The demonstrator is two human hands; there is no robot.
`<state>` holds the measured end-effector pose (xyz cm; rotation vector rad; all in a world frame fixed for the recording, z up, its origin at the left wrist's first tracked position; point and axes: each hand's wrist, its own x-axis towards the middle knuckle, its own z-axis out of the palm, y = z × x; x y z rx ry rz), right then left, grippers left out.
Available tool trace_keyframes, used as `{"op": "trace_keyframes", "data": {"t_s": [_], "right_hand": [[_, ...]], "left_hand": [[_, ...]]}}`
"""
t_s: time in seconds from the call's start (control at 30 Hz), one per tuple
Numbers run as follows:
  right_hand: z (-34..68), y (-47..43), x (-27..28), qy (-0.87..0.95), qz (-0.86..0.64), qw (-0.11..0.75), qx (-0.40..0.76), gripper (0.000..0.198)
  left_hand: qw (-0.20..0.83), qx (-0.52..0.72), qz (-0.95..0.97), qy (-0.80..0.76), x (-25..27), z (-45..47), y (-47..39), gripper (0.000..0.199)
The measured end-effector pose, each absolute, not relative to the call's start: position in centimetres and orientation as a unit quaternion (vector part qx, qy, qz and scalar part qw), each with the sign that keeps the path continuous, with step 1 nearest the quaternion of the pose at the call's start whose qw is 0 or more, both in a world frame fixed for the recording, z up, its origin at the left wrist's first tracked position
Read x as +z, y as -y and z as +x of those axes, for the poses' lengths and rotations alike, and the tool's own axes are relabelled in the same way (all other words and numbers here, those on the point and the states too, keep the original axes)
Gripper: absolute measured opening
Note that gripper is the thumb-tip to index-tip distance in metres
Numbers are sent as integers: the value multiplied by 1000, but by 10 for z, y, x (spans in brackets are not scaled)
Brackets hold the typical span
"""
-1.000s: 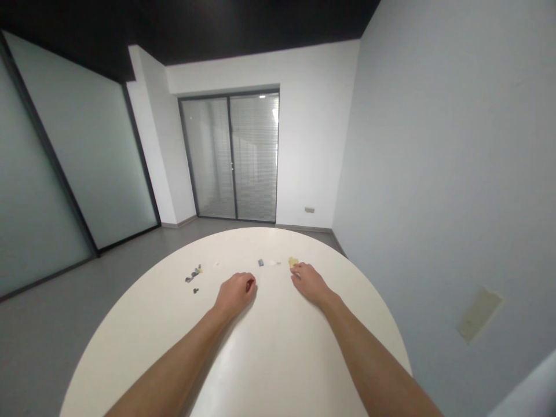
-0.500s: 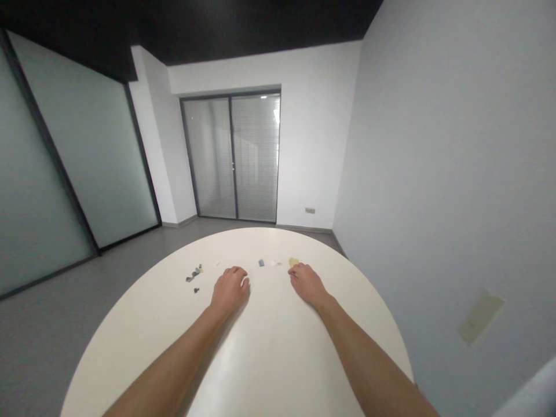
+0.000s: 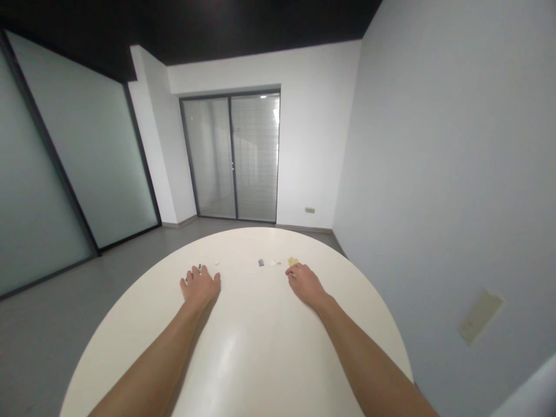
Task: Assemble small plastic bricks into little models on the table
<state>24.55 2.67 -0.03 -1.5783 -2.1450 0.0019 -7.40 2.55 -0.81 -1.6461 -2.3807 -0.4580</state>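
My left hand [image 3: 200, 286] lies over a small cluster of dark pieces at the left of the table, its fingers spread. The hand covers most of the cluster; one dark piece [image 3: 200, 266] shows at the fingertips. My right hand [image 3: 306, 285] is on the right side with thumb and fingers pinched together. A small pale bit shows at its fingertips, too small to name. Just beyond those fingers lies a flat yellow piece [image 3: 293, 261], partly hidden. Between the hands are a small blue-grey piece [image 3: 261, 263] and a whitish piece [image 3: 273, 263].
The round white table [image 3: 260, 347] carries everything. A tiny white piece [image 3: 216, 263] lies by my left thumb. Beyond the table stands a glass door [image 3: 234, 156] with blinds, and a grey wall [image 3: 443, 162] rises at the right.
My left hand has moved left from near the table's middle onto the dark pieces, and its fingers have spread. My right hand has barely shifted.
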Motion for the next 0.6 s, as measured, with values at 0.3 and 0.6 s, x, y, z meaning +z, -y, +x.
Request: {"op": "trace_keyframes", "data": {"t_s": [0.3,0.6], "right_hand": [[244,-22,4,782,-580,227,7,24],[244,-24,2,783,-577,234,11,24]], "left_hand": [[130,-108,-580,797,-4,-67,-21,60],[143,-86,-626,761,15,-52,-10,49]]}}
